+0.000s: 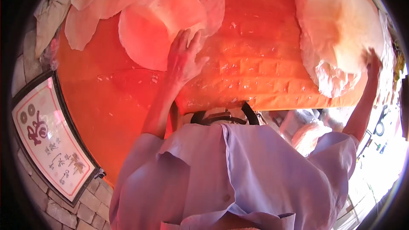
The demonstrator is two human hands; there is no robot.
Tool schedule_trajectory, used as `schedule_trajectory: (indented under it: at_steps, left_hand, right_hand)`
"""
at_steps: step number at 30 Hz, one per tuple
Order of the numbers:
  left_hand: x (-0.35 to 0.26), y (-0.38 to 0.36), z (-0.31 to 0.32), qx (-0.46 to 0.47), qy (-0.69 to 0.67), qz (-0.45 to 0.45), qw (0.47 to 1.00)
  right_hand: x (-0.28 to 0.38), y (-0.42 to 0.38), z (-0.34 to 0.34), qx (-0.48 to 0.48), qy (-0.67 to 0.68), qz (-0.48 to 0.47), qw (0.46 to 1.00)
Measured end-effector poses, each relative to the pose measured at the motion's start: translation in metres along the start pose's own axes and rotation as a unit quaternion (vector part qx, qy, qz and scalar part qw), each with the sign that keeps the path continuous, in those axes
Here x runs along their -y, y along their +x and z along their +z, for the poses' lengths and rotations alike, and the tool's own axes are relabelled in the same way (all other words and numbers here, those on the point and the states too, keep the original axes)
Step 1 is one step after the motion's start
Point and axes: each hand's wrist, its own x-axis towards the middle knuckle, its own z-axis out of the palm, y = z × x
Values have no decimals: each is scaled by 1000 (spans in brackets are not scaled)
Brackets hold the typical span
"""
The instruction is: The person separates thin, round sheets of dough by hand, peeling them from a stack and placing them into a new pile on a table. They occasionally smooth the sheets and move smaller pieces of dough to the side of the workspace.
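Spreading the left hand (186,57) palm-down over the near right edge of a thin round flatbread-like sheet (147,38), toward the left of the orange counter (255,81), holding the fingers apart with the thumb set wide, gripping nothing visible. Reaching the right hand (373,59) out to the outer edge of a layered stack of pale sheets (336,25) at the counter's right end, blurring too much there to tell whether pinching a layer or merely touching.

Seeing the round sheet lying flat on the left part of the counter, with overlapping sheets (102,0) fanning out toward the counter's far left corner. Looking very light, thin and floppy, and probably dry enough for cracking at the rim, judging by the pale flakes (233,24) scattered over the counter. Likely sagging and tearing if pinched at one point; hardly looking slippery. Probably calling for a hold at two well-separated places on the rim, or for a flat palm underneath. Seeming weightier as a whole in the stack, and fraying along its near edge, so better suiting a broad hold there.

Wearing a lavender shirt (204,166) at the counter's near side; seeing a framed sign (51,140) with handwritten characters left of the counter.
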Motion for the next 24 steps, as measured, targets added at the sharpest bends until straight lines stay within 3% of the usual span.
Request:
schedule_trajectory:
  at_steps: [1, 3, 4, 5, 7, 8, 9, 11, 12, 14, 17, 19, 20, 22, 24]
  left_hand:
    - [3, -2, 2, -9, 37, -5, 999]
    - [9, -4, 5, -59, 63, -7, 996]
    - [12, -4, 8, -84, 76, -8, 994]
    - [22, -4, 11, -79, 23, -46, 996]
    - [29, 3, 5, -98, -97, -159, 978]
    - [22, 11, -2, -135, -164, -229, 950]
    - [10, 15, -15, -125, -180, -222, 950]
    - [-7, 17, -31, -104, -213, -204, 950]
    - [-17, 14, -29, -96, -292, -159, 938]
    - [-40, 15, -36, 58, -328, -127, 934]
    - [-40, -6, -6, 210, -330, -28, 920]
    - [-36, -24, -11, 195, -331, -47, 922]
    - [-30, -36, -15, 192, -332, -58, 922]
    - [12, -62, -1, 77, -303, -99, 945]
    - [60, -79, 7, -24, -276, -215, 937]
  right_hand:
    - [-49, 72, -55, 12, -10, 55, 998]
    - [-56, 33, -39, -145, -257, -41, 955]
    - [-69, 43, -47, -120, -292, -86, 945]
    - [-39, -11, 5, -190, -394, -164, 884]
    - [43, -150, 136, -390, -579, -247, 672]
    - [53, -179, 174, -322, -506, -317, 735]
    - [62, -208, 212, -242, -425, -372, 789]
    - [35, -210, 270, 38, -212, -292, 932]
    - [37, -240, 310, 148, -118, -236, 953]
    - [42, -299, 390, 316, 62, -57, 945]
    - [31, -291, 458, 328, 5, -40, 944]
    - [32, -284, 477, 355, -34, -6, 934]
    - [31, -292, 477, 351, -111, -95, 925]
    - [41, -308, 475, 331, -258, -275, 865]
    - [45, -313, 474, 351, -361, -281, 817]
